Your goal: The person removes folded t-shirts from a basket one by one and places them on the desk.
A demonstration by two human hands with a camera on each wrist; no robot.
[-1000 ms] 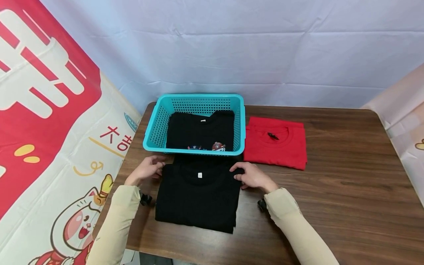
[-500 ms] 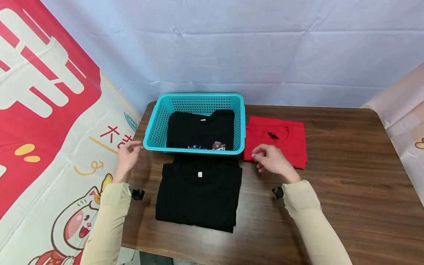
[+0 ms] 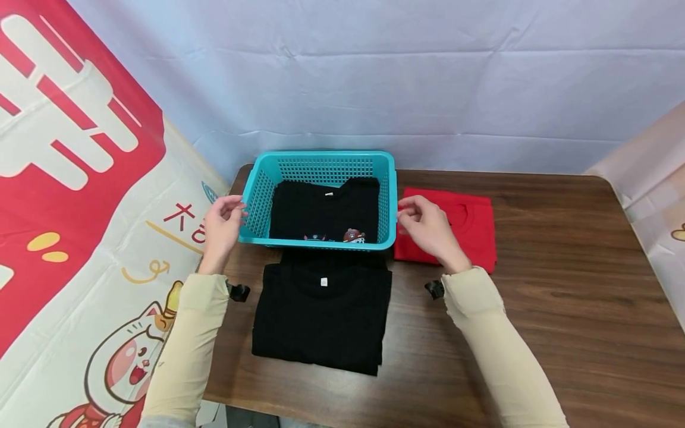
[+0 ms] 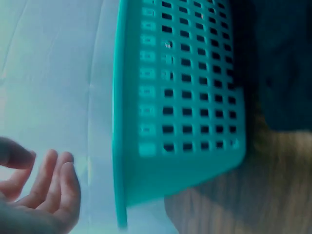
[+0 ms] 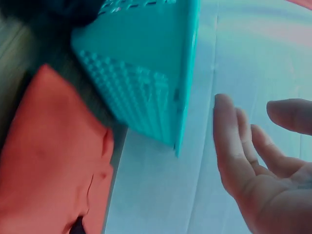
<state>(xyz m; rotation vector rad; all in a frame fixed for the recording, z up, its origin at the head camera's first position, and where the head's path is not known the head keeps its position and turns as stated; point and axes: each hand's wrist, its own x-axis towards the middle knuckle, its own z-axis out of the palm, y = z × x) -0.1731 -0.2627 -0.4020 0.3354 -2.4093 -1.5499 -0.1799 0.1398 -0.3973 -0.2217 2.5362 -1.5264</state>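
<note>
A turquoise plastic basket [image 3: 321, 242] with perforated walls stands at the back left of the table. Inside it lies a folded black T-shirt [image 3: 326, 208] with cartoon prints and a white neck label. My left hand [image 3: 225, 223] hovers beside the basket's left end, fingers loosely bent and holding nothing. On the other side my right hand [image 3: 425, 224] is near the right end, above a folded red T-shirt [image 3: 473, 238]. Both wrist views show a gap between the fingers and the basket wall. In front of the basket lies another folded black T-shirt [image 3: 321, 321].
The wooden table [image 3: 562, 285] stretches off to the right of the shirts. A white cloth backdrop [image 3: 428, 89] hangs right behind it. At the left edge hangs a printed red and white curtain [image 3: 134, 196] with a cartoon cat.
Both hands have left the front black T-shirt, spread outward, then moved forward to the two ends of the basket. The basket and shirts stay where they were.
</note>
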